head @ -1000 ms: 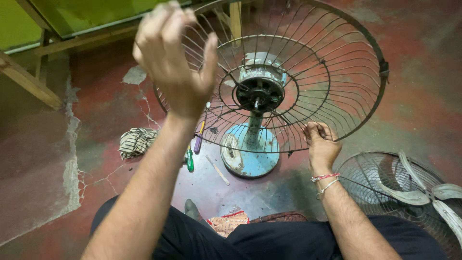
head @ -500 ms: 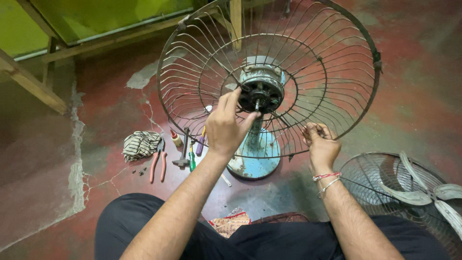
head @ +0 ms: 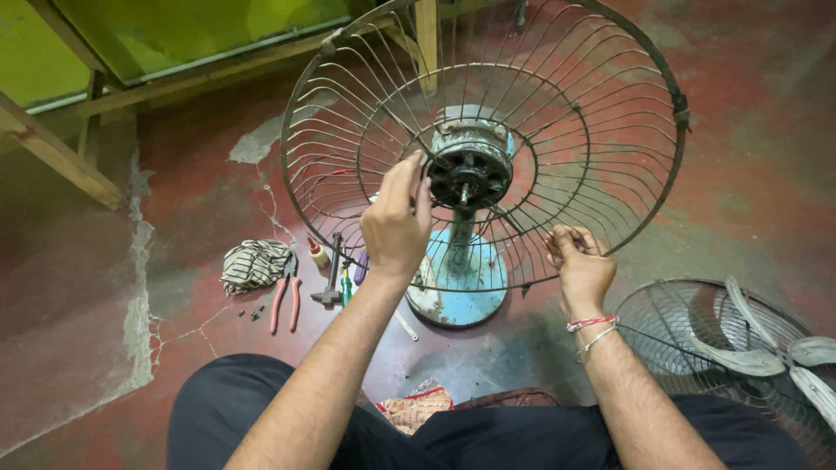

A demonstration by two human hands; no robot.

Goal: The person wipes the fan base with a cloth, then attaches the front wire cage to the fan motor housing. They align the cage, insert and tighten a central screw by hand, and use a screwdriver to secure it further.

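— Fan guard (head: 488,148), the rear wire half, stands upright on the red floor (head: 740,157), fixed round the motor (head: 471,167) on its pale blue stand (head: 459,287). See how the person sits right up against it?

— I do. The left hand (head: 396,222) reaches in through the open front, fingertips (head: 416,178) bunched at the left edge of the dark motor face, just beside the bare shaft (head: 464,193). Its grip looks narrow, pinched on something small there, though I can't make out what.

— And the right hand (head: 579,265)?

— Down at the guard's lower rim, fingers curled round the wire there. A close, holding grip, steadying the cage I'd say.

— So which step is this?

— My guess is the fastening at the motor face is being worked by hand, either loosening or tightening whatever holds the guard to the housing. The blades (head: 784,357) lie off already, resting in the other guard half (head: 705,348) near the floor's right edge.

— What does the next move call for?

— Probably a firm twist with the fingers while the rim is kept from turning. If it won't budge, the tools lie close: red-handled pliers (head: 285,300), a hammer (head: 331,274) and a screwdriver (head: 346,285), beside a striped rag (head: 252,264) to the left of the stand.

— Easy reach for the left hand, then.
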